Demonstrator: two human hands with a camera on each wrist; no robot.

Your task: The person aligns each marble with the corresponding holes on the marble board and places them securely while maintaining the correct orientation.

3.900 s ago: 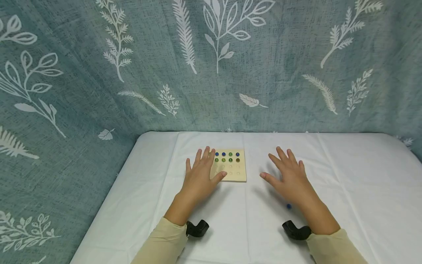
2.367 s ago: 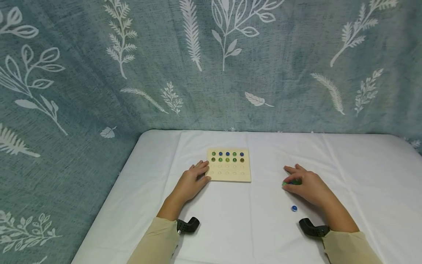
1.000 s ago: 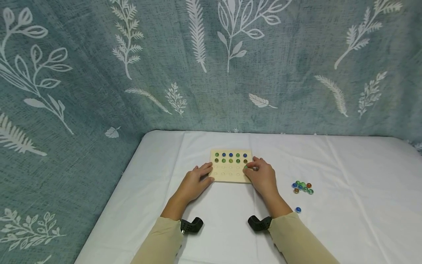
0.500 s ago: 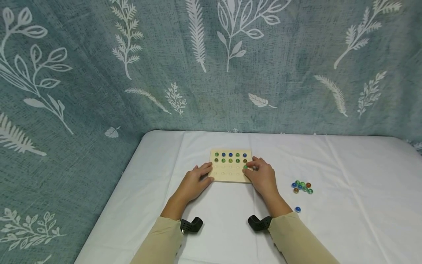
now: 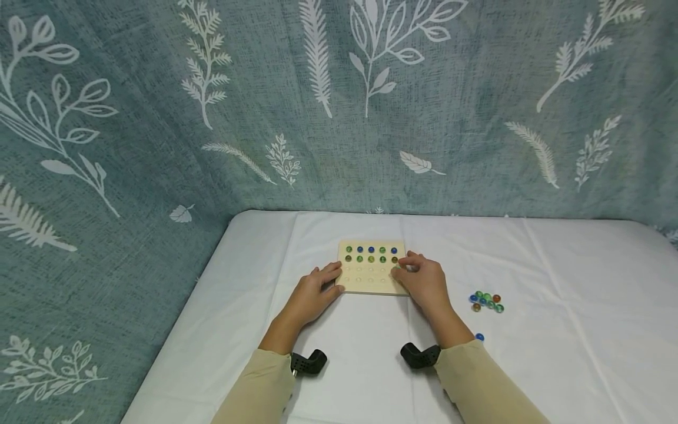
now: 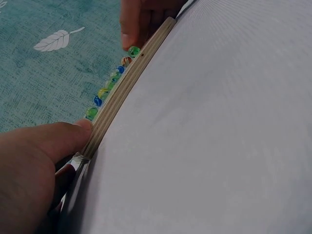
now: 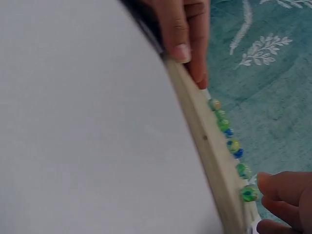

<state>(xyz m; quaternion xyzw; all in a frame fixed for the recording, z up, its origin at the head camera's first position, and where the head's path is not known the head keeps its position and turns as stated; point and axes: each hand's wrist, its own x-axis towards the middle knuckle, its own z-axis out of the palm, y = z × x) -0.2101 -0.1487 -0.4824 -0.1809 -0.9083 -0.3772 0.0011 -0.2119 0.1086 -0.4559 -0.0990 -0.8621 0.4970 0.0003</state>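
Sitting beside the right grip [image 5: 426, 281] is 1 green marble [image 7: 249, 193].

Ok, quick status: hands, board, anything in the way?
Left hand touches left edge of board. Right hand at green marble, right end of third row; grip unclear. Back two rows full. Loose marbles right of board, not in the way.

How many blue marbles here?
6 blue marbles: second, third and fifth from left in the wooden board's far row; two in the loose cluster; one by the right sleeve. More may be hidden.
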